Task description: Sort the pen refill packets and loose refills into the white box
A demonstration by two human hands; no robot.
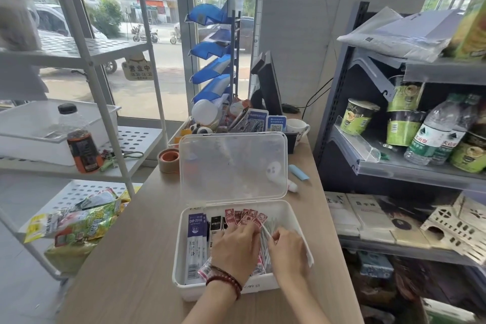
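Note:
The white box (181, 281) stands open on the wooden counter, its clear lid (232, 167) propped upright behind it. Inside at the left lie blue-and-white refill packets (196, 242), then black-topped packets (216, 222), then several red-topped packets (246, 216) fanned in the middle. My left hand (235, 251), with a bead bracelet on the wrist, presses down on the red-topped packets. My right hand (288, 251) is in the right part of the box, its fingertips pinching thin loose refills (268, 233). Both hands hide much of the box's contents.
A tape roll (168, 159) sits left of the lid, a blue tube (298, 171) and a small white item (292, 187) to its right. A mug (297, 127) and desk clutter stand behind. A white rack with snack bags (79, 221) is at left, stocked shelves (410, 166) at right.

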